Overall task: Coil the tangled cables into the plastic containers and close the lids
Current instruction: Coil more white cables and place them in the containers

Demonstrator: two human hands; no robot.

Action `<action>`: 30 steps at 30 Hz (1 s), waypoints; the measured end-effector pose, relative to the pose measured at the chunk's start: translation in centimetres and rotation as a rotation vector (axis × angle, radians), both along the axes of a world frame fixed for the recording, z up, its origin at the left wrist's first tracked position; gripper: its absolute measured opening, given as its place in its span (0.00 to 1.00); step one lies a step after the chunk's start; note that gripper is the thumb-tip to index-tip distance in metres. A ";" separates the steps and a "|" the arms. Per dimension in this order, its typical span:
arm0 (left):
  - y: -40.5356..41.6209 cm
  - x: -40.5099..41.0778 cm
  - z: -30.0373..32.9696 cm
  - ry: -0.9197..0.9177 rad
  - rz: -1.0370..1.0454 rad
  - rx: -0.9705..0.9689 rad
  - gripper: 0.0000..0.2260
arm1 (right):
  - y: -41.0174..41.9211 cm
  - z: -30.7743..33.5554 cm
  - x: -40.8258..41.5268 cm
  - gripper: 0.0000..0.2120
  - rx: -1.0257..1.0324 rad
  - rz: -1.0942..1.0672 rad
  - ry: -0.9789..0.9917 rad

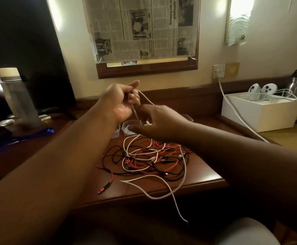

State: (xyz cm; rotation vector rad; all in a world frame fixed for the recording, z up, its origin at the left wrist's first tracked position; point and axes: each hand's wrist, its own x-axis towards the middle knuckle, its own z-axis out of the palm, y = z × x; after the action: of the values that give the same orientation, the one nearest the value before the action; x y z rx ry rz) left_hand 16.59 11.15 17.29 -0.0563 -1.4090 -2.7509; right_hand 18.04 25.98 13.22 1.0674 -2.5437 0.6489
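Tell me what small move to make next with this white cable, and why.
Probably wind another loop: the left hand pinches the white cable raised, the right hand hovers open beside it, and most of its length trails through the tangled pile and off the table edge.

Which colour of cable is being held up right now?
The white cable. The left hand grips it above the table, while the orange cables and black cables lie tangled there.
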 end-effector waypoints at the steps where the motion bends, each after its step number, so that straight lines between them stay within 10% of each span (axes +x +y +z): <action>1: 0.4 0.1 0.0 -0.009 0.012 0.033 0.12 | -0.2 -0.1 0.1 0.18 0.000 0.011 -0.053; 7: 0.4 -0.1 0.0 -0.052 0.068 0.077 0.08 | -0.9 0.3 0.3 0.12 -0.468 0.197 -0.531; 13: -0.9 -1.1 -2.4 0.064 0.083 -0.615 0.19 | -0.4 1.7 0.0 0.19 -0.928 0.424 -1.013; 20: 0.2 -0.9 -5.1 0.066 0.211 -0.750 0.09 | 0.0 3.0 0.1 0.14 -1.056 0.587 -1.298; 24: 2.4 0.0 -5.8 -0.033 0.013 -0.728 0.10 | 0.8 4.7 -0.5 0.13 -1.024 0.452 -0.927; 30: 3.4 2.1 -3.7 0.066 -0.094 -0.562 0.07 | 2.7 5.6 -2.7 0.06 -0.284 0.066 0.187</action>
State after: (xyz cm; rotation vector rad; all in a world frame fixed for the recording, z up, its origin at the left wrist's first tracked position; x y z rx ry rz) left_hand 18.69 14.60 13.61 -0.2343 -2.1526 -2.2960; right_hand 15.32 28.70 18.80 1.0606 -2.1880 0.8547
